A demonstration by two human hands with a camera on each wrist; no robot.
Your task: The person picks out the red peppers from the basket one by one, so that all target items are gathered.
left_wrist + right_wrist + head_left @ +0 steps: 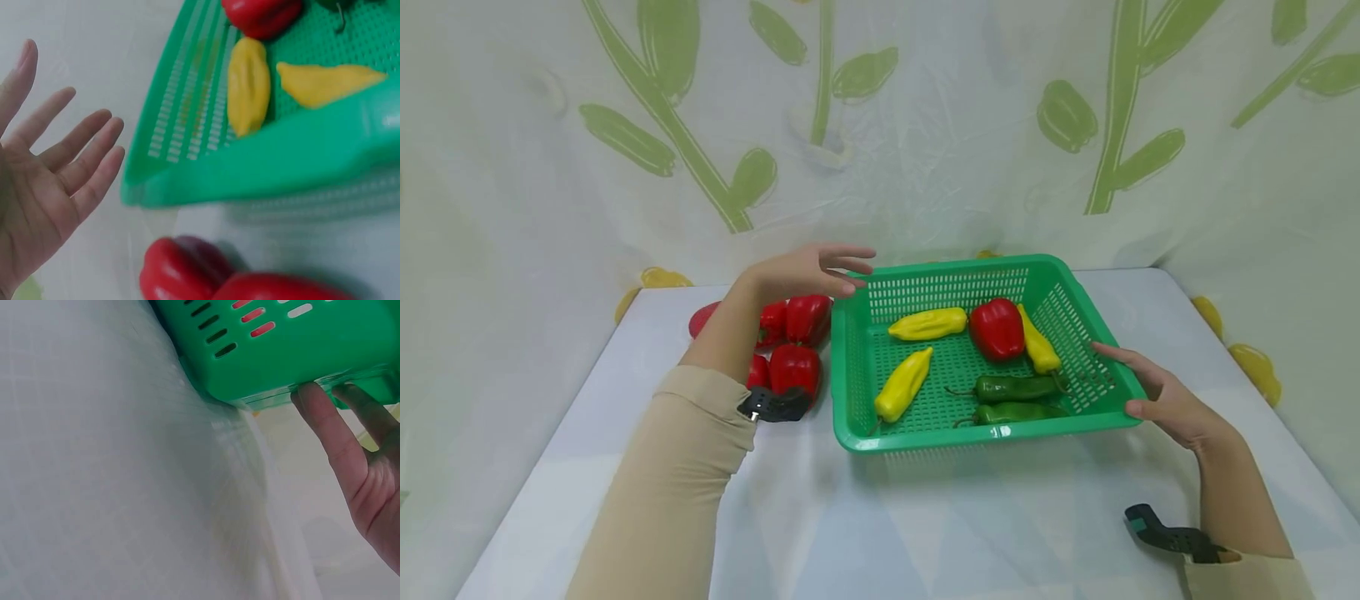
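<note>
A green plastic basket (970, 428) holds two green peppers (1017, 387), a red bell pepper (997, 329) and several yellow peppers (928, 323). My left hand (808, 271) hovers by the basket's back left corner, fingers spread. In the left wrist view a gap separates those fingertips from the rim. At the basket's right side is my right hand (1172, 406), its thumb at the front corner and a finger reaching over the rim. The right wrist view shows two straight, parted fingers (334, 431) at the rim, with part of the hand out of frame.
Several red bell peppers (795, 369) lie left of the basket, partly hidden behind my left forearm. The white table (925, 533) ends at a pale curtain (940, 150) with green leaf patterns, and more curtain hangs along both sides.
</note>
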